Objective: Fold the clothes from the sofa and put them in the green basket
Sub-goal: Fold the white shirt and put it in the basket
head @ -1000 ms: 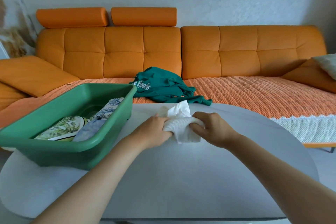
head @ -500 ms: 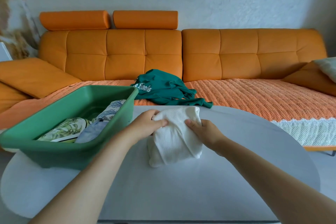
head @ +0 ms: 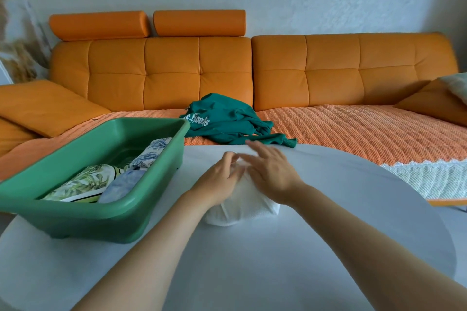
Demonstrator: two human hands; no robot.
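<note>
Right, orange sofa (head: 197, 76) at the back, green sweatshirt (head: 227, 118) heaped on its seat, unfolded. Grey table (head: 328, 235) in front, green basket (head: 101, 219) on its left w/ folded bits inside. White knit top (head: 242, 204) lies bunched on the table near the basket. R hand (head: 273, 174) flat, fingers spread, pressing it. L hand (head: 217, 182) on it too, blurred, can't tell if pinching. Looks soft, light, floppy: best taken by edges/corners.

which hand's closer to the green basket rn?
Left. The left hand lies on the white cloth just right of the green basket; the right hand is on the cloth's side away from it.
</note>
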